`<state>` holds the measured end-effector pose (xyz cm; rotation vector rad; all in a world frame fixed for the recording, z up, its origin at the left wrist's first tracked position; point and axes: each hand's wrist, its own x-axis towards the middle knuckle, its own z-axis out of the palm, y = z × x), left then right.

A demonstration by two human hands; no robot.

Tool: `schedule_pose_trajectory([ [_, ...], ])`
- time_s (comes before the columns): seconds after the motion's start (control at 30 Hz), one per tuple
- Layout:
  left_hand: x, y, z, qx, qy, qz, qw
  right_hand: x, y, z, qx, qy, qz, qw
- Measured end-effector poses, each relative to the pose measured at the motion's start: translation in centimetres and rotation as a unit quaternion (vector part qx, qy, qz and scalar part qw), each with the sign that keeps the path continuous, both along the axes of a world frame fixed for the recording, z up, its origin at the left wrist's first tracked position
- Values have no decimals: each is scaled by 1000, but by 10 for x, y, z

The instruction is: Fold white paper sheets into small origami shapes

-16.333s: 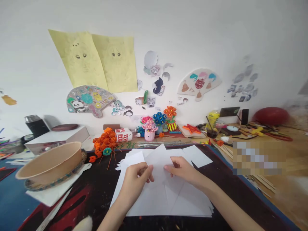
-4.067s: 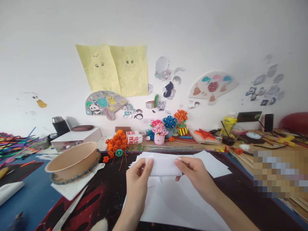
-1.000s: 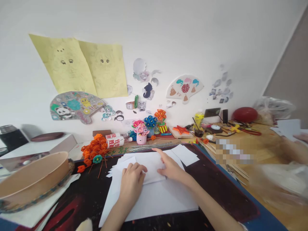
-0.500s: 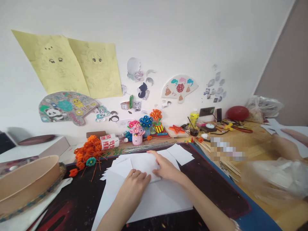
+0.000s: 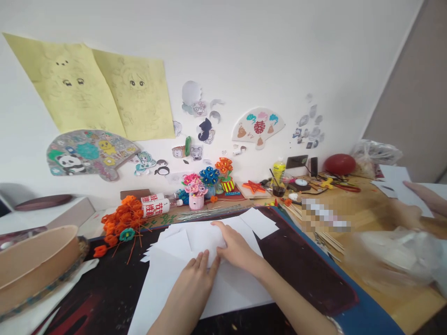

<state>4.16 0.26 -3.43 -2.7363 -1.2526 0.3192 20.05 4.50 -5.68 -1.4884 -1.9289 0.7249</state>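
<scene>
Taking the paper (image 5: pixel 240 291) as our clock's centre, we have it on the mat (image 5: pixel 307 260), over the worktop (image 5: pixel 372 211). At 9 o'clock we find the bowl (image 5: pixel 38 265); at 10, the bunch (image 5: pixel 120 218), bottles (image 5: pixel 155 208) just beside it. Towards 12 stand the pots (image 5: pixel 196 201), the wall (image 5: pixel 244 70) behind them and wires (image 5: pixel 195 214) in front. Between 1 and 2 we see the drink (image 5: pixel 279 170), with the balloon (image 5: pixel 340 164) farther out at 2. At 3 we have sticks (image 5: pixel 327 244), the bag (image 5: pixel 391 260) well beyond.
</scene>
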Motion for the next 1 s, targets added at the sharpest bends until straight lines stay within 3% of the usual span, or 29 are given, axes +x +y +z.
schedule_pose_trajectory([
  [0.57,8,-12,3,-16,35,42,998,1,10,-9,4,1,17,1000],
  [0.7,3,-16,-6,-7,7,54,998,2,9,-7,6,-2,23,1000],
  [0.87,-8,-17,-26,61,-29,58,996,4,9,-6,0,-8,28,1000],
  [1.0,-11,-18,-24,71,-22,85,994,4,9,-4,-3,-17,27,999],
])
